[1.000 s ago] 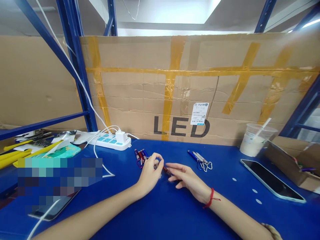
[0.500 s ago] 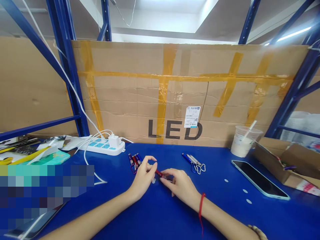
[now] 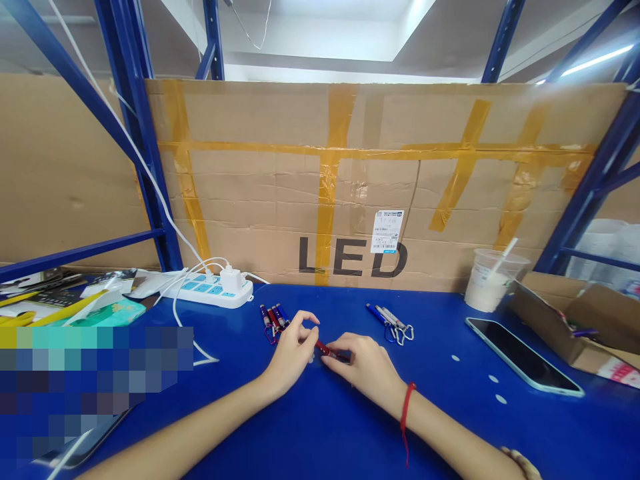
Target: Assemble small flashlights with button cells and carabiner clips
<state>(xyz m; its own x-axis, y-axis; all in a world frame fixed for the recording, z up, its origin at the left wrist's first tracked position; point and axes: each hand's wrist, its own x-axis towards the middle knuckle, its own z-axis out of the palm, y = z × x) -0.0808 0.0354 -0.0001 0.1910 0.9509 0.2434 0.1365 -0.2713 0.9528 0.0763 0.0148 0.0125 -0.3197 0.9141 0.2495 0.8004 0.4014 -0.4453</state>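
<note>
A small red tube (image 3: 324,348) lies between my two hands over the middle of the blue table. My right hand (image 3: 367,367) grips its near end between thumb and fingers. My left hand (image 3: 293,350) is at the far end, thumb and index finger pinched together; whatever is between them is too small to tell. Just behind my left hand lie several purple, red and blue tubes (image 3: 273,316) with clips. Blue and silver tubes with carabiner clips (image 3: 393,321) rest behind my right hand.
A white power strip (image 3: 215,292) with cables stands at the back left. To the right are a phone (image 3: 523,357), a plastic cup (image 3: 487,287) and an open cardboard box (image 3: 590,327). Packets (image 3: 75,297) lie far left. Cardboard closes off the back.
The whole view has shifted slightly. Both hands keep nearly the same pose around the red tube, with the fingers moved a little.
</note>
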